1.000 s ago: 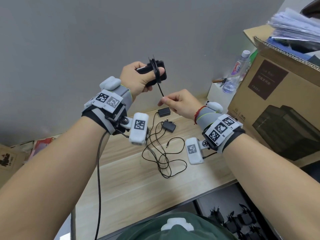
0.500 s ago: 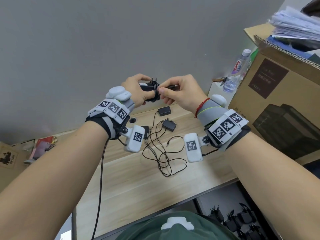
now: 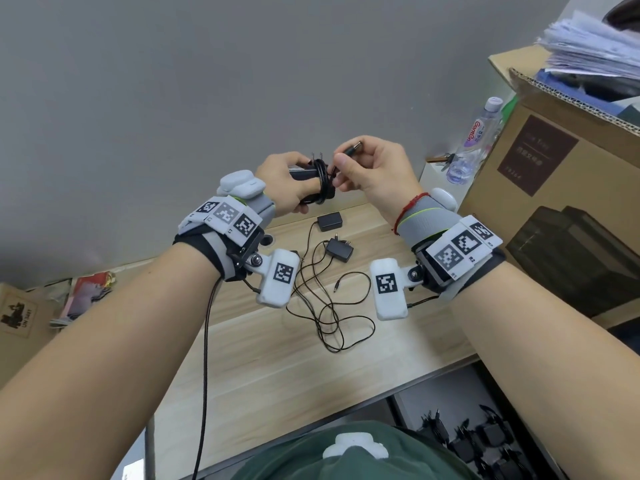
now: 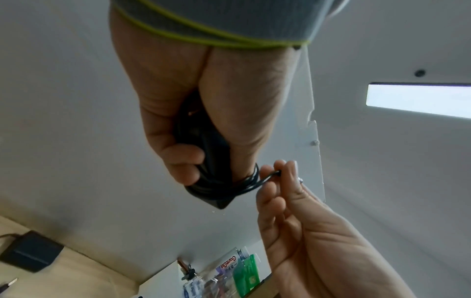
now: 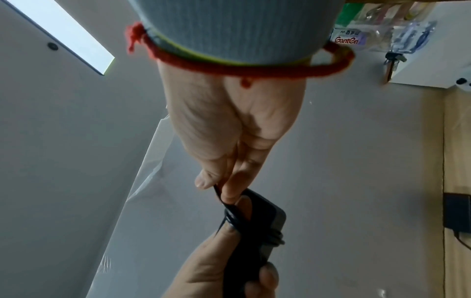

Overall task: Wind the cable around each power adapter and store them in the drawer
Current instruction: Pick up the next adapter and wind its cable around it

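Observation:
My left hand (image 3: 287,185) grips a black power adapter (image 3: 311,183) held up above the desk, its prongs pointing up and its cable wound round its body (image 4: 216,185). My right hand (image 3: 367,168) pinches the loose end of that cable next to the coil, the barrel plug (image 3: 351,148) sticking out above the fingers. In the right wrist view the thumb and forefinger (image 5: 224,181) squeeze the cable right at the adapter (image 5: 257,225). Two more black adapters (image 3: 330,221) (image 3: 341,250) lie on the wooden desk (image 3: 277,358) below, their thin cables (image 3: 329,306) tangled together.
A large cardboard box (image 3: 568,188) with papers on top stands at the right. A clear water bottle (image 3: 474,140) and keys sit beside it. Under the desk edge at lower right, several wound black adapters (image 3: 485,441) lie in an open drawer. Magazines (image 3: 86,292) lie far left.
A second ago the hands were apart with a stretch of cable between them. The right hand has come up to the adapter and now pinches the plug end beside the coil.

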